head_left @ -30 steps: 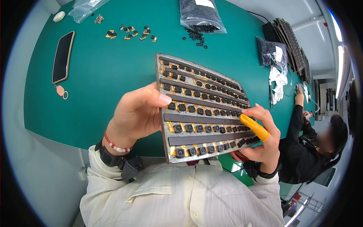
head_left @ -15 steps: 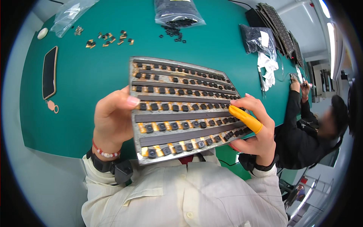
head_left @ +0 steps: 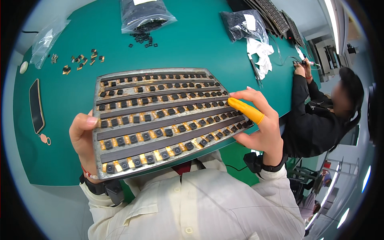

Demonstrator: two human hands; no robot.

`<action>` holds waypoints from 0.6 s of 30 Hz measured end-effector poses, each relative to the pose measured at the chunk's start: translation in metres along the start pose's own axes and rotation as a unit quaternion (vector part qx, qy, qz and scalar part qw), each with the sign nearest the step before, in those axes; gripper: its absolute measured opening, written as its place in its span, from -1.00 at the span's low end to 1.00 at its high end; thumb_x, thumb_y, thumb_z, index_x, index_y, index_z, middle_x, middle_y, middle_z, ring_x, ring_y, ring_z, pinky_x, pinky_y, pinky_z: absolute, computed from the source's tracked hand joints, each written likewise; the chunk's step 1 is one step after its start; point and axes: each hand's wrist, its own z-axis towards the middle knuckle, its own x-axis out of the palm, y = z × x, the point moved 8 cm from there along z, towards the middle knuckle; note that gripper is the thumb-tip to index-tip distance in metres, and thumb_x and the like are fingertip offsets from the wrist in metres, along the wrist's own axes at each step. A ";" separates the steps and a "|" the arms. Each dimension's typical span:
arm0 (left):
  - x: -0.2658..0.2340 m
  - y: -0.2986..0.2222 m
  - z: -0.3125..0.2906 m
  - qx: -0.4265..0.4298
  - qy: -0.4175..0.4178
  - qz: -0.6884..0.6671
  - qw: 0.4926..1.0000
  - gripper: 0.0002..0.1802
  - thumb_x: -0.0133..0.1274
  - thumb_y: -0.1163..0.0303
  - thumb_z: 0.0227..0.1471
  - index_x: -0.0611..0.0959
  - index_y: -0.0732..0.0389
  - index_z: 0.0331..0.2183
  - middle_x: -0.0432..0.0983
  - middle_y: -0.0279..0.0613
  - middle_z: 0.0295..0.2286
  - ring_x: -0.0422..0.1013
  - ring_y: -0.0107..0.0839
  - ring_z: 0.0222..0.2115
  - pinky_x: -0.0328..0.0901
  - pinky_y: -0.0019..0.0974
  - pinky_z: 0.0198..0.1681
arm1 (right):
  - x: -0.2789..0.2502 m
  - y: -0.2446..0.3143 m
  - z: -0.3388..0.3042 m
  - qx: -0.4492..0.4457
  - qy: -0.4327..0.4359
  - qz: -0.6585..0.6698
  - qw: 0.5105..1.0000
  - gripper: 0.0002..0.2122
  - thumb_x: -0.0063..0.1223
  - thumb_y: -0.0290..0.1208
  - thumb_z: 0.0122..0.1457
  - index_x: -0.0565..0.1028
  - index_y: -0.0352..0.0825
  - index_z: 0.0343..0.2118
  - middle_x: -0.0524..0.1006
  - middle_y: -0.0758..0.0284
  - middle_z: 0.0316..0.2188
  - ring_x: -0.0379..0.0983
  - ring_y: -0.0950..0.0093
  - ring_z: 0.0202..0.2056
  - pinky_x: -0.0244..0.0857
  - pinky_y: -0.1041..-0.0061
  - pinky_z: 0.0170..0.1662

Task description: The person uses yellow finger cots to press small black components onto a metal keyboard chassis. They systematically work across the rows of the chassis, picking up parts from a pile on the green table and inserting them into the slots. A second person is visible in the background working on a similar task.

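Note:
Between both hands I hold up a flat metal tray [head_left: 132, 126] with several rows of small black square parts on gold flex tabs [head_left: 148, 118], parted by dark strips. My left hand [head_left: 85, 138] grips its left edge, thumb on top and the other fingers hidden behind. At the right edge my right hand [head_left: 260, 124] holds it, with a yellow finger cot [head_left: 246, 111] on the index finger lying along the top face. The tray is tilted so that its loaded face shows. In the second row from the far edge there is a gap near the left.
On the green table [head_left: 200, 52] lie a bag of black parts [head_left: 144, 16], loose gold-tabbed parts [head_left: 82, 60], a phone [head_left: 37, 106], another dark bag [head_left: 242, 26] and a white cloth [head_left: 260, 56]. Stacked trays [head_left: 266, 16] stand at the far right. A co-worker [head_left: 320, 116] sits at right.
The view has swung so that the table things sit farther left. The tray has turned slightly in my hands, its right end now higher relative to the left. Both hands keep their grip.

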 end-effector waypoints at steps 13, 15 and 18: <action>-0.012 -0.006 0.003 -0.015 0.065 -0.021 0.998 -0.25 -0.11 0.27 -0.04 0.25 0.52 0.14 0.32 0.49 0.01 0.46 0.20 -0.10 0.45 0.21 -0.09 | -0.012 -0.027 -0.019 0.054 -0.036 -0.023 0.998 -0.51 0.32 -0.52 -0.27 0.55 -0.40 -0.13 0.50 0.28 -0.06 0.46 0.21 -0.03 0.23 0.12 0.19; -0.014 -0.007 0.003 -0.025 0.073 -0.017 0.997 -0.25 -0.11 0.27 -0.04 0.25 0.52 0.14 0.33 0.49 0.01 0.47 0.20 -0.10 0.45 0.21 -0.10 | -0.012 -0.030 -0.022 0.062 -0.038 -0.017 0.997 -0.52 0.31 -0.52 -0.26 0.55 -0.38 -0.13 0.50 0.29 -0.06 0.45 0.21 -0.03 0.23 0.13 0.19; -0.013 -0.008 0.003 -0.025 0.072 -0.009 0.997 -0.25 -0.11 0.27 -0.04 0.26 0.52 0.14 0.33 0.48 0.01 0.47 0.19 -0.10 0.45 0.20 -0.10 | -0.012 -0.031 -0.025 0.063 -0.033 -0.027 0.997 -0.53 0.29 -0.54 -0.25 0.55 -0.37 -0.14 0.50 0.29 -0.06 0.45 0.21 -0.03 0.24 0.15 0.19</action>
